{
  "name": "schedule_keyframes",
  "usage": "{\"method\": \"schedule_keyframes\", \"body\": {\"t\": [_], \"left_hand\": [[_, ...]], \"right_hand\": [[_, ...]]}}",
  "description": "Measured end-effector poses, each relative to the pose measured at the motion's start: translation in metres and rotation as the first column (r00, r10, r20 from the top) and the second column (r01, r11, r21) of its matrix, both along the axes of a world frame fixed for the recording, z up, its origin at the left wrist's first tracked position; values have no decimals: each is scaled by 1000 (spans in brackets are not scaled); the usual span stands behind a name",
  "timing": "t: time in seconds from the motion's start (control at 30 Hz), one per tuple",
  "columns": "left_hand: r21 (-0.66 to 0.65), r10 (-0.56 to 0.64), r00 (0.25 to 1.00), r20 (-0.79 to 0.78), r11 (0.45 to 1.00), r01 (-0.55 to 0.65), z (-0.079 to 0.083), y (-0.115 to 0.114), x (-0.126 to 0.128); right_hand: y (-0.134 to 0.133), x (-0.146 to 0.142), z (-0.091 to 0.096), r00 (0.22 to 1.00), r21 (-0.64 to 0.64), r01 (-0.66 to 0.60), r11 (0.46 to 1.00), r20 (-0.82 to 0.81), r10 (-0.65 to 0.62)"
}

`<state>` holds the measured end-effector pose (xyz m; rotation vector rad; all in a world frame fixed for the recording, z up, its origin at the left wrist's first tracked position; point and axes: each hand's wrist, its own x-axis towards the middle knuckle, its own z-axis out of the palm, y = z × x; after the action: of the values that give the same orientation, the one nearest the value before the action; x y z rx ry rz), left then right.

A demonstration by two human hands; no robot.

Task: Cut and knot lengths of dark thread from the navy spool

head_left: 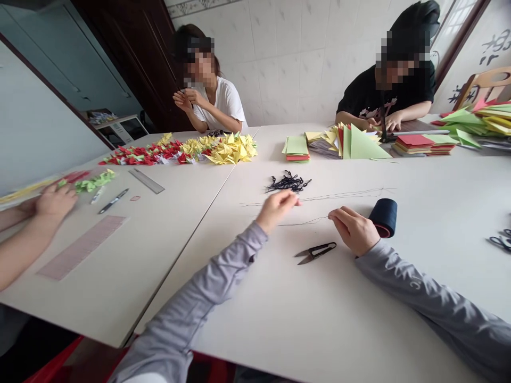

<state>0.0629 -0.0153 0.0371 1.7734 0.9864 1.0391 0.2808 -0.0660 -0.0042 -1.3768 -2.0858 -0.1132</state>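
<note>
Both my forearms wear grey sleeves. My left hand is held over the table with its fingers pinched together, just in front of a small pile of black looped cords. What it pinches, if anything, does not show. The fingertips of my right hand are closed on a thin dark thread that trails left across the table. Right beside that hand, a spool of dark blue thread lies on its side. Thread snips rest between my hands, blades pointing left. More long threads stretch behind them.
Folded paper pieces in yellow, red and green are heaped at the back left. Coloured paper stacks stand at the back. Two people sit opposite. Another person's hands work at left, near a pen and rulers.
</note>
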Motion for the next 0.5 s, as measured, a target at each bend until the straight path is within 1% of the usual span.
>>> {"method": "schedule_keyframes", "body": {"t": [0.03,0.1,0.17,0.23,0.3,0.5], "left_hand": [[-60,-43,998,42,997,46,-7,2,16],[-156,-69,992,105,984,85,-19,5,40],[-256,-79,986,144,960,114,-28,4,52],[-340,-76,984,163,932,128,-33,2,54],[-367,-65,986,154,923,119,-36,1,49],[-294,-39,999,-10,955,34,-32,-1,32]], "right_hand": [[0,-2,2,1000,3,-15,1000,-14,15],[0,-7,5,999,0,-32,999,-27,32],[1,-13,8,999,-13,-30,999,-24,30],[3,-18,8,999,-38,-30,999,-26,29],[8,-22,6,998,-62,-43,997,-43,41],[19,-29,-3,995,-76,-73,994,-79,67]]}}
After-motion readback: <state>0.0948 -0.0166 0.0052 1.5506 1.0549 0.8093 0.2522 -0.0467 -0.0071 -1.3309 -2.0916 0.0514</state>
